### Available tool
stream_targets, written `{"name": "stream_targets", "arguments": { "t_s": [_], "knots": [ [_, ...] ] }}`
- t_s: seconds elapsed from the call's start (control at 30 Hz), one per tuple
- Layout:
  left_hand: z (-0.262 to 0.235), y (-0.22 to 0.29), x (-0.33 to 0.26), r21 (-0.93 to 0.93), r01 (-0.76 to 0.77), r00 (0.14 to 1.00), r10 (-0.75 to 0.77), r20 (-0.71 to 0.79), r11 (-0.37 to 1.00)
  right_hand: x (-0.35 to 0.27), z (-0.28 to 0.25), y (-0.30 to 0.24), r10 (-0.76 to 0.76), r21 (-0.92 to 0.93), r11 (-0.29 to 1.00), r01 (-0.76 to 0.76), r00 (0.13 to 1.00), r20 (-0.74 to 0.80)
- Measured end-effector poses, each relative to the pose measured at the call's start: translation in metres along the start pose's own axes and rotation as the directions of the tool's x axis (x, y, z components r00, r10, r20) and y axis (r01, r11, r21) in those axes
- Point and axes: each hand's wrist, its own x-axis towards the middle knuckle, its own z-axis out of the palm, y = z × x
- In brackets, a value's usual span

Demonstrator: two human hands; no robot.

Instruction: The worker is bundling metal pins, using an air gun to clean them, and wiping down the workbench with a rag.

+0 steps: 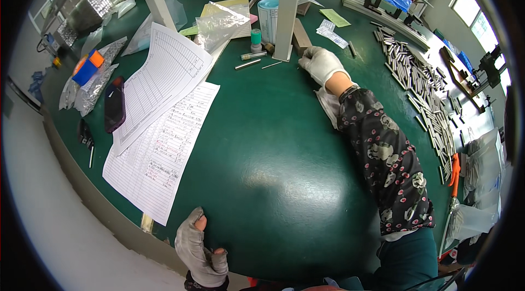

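Note:
My right hand (pixel 321 65), in a white glove below a dark floral sleeve, is closed low over the green table (pixel 262 127). What its fingers hold, if anything, is hidden. Just beyond it lies a brown-grey rectangular block (pixel 301 38), beside a white post (pixel 287 17). A folded white cloth (pixel 328 106) rests under the wrist. Left of the post are a thin metal pin (pixel 272 65), a thicker metal rod (pixel 248 64) and a small green-capped bottle (pixel 256 41). At the near edge my left hand (pixel 201 252), gloved with bare fingertips showing, holds nothing, its fingers apart.
Handwritten sheets (pixel 158 154) and a dark phone (pixel 115 105) lie at left, near an orange-and-blue tape roll (pixel 88 68). Many metal rods (pixel 418 83) are heaped at right, with orange-handled pliers (pixel 454 173) and plastic bags (pixel 481 176) closer. A blue-topped cylinder (pixel 268 20) stands behind.

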Motion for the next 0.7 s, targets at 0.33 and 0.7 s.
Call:
{"name": "stream_targets", "arguments": {
  "t_s": [0.33,0.7],
  "knots": [
    [-0.001,0.003,0.001,-0.007,0.033,0.999,-0.033,0.006,0.999,-0.006,0.0,-0.009,-0.046,-0.221,0.974,0.051,0.999,0.027],
    [0.001,0.005,0.001,-0.023,0.063,0.998,-0.063,0.005,0.998,-0.011,-0.004,-0.006,-0.165,-0.252,0.951,0.182,0.983,0.087]
  ]
}}
